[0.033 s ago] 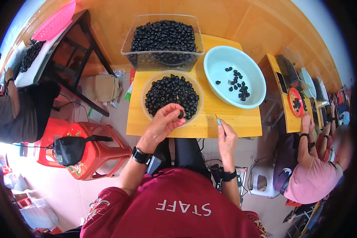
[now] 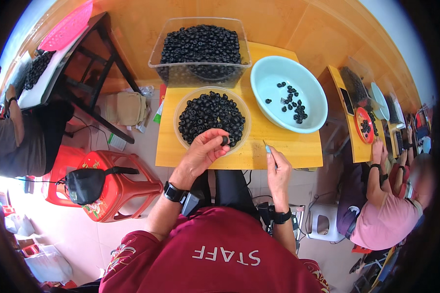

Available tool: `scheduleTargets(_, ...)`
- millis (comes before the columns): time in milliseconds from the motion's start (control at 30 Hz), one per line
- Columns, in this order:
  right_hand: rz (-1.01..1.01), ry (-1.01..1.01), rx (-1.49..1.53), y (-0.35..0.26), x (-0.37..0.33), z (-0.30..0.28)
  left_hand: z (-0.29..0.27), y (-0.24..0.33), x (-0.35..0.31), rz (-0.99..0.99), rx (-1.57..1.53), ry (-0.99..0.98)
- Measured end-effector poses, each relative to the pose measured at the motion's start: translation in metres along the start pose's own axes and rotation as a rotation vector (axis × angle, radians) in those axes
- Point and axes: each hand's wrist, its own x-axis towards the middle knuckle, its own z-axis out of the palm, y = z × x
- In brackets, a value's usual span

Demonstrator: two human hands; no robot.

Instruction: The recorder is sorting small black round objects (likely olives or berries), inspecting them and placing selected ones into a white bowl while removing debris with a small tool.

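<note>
My left hand (image 2: 208, 148) pinches one small round black part (image 2: 224, 140) between thumb and fingertips. It is held over the near rim of a clear round bowl (image 2: 178, 132) filled with similar black parts (image 2: 211, 117), many with a hole in the middle. Farther right, above the table's front edge, my right hand (image 2: 278, 171) grips a thin pen-like tool (image 2: 268, 150) with a light-blue section and a narrow tip pointing away from me. The exact kind of tool cannot be made out. The tip is apart from the held part.
Behind the bowl stands a clear rectangular bin (image 2: 200, 73) heaped with black parts. A pale-blue basin (image 2: 313, 117) at right holds several. All stand on a small yellow table (image 2: 298, 154). Red stools (image 2: 132, 188) are at left; people work at tables on both sides.
The tool's tip in my right hand has shifted very slightly to the left. My left hand keeps the same part in nearly the same place.
</note>
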Motion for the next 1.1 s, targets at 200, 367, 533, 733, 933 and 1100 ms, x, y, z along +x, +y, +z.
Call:
scheduleTargets(200, -0.109, -0.122, 0.099, -0.057, 0.005, -0.006, 0.01, -0.004, -0.005, -0.035, -0.055, -0.048)
scheduleTargets(367, -0.299, -0.147, 0.058, -0.076, 0.004, -0.005, 0.012, -0.005, -0.009, -0.022, -0.072, -0.119)
scheduleTargets(533, -0.383, -0.166, -0.014, -0.08, 0.004, -0.003, 0.013, -0.005, -0.012, -0.012, -0.063, -0.128)
scheduleTargets(733, -0.392, -0.15, -0.045, -0.079, 0.004, -0.002, 0.017, -0.002, -0.014, -0.023, -0.043, -0.108)
scheduleTargets(933, -0.405, -0.166, -0.057, -0.081, 0.003, -0.004, 0.014, -0.004, -0.014, -0.035, -0.048, -0.12)
scheduleTargets(1100, -0.411, -0.159, -0.057, -0.08, 0.002, -0.004, 0.013, -0.003, -0.015, -0.039, -0.037, -0.129)
